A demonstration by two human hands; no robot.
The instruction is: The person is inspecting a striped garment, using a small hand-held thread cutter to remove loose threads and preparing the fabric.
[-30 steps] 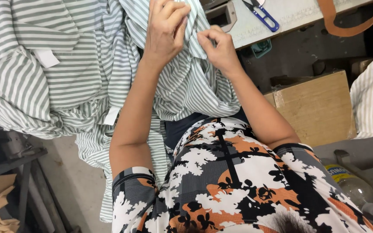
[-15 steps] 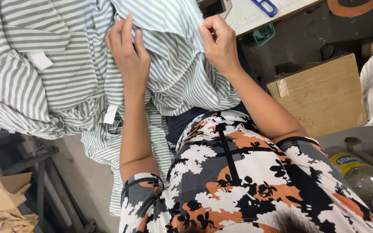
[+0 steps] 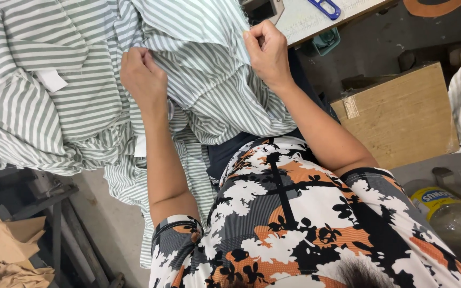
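Both hands grip the green-and-white striped fabric (image 3: 209, 80) heaped over the worktop (image 3: 316, 18): left hand (image 3: 144, 80) fingers clamped on a fold, right hand (image 3: 265, 50) fingers pinching its edge beside blue scissors (image 3: 325, 7)

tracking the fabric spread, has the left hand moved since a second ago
Yes. The left hand slid left, away from the right hand, which stays near the table edge; both grip the striped fabric.

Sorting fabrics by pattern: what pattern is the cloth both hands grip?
The cloth has narrow grey-green and white stripes, clearest in the head view.
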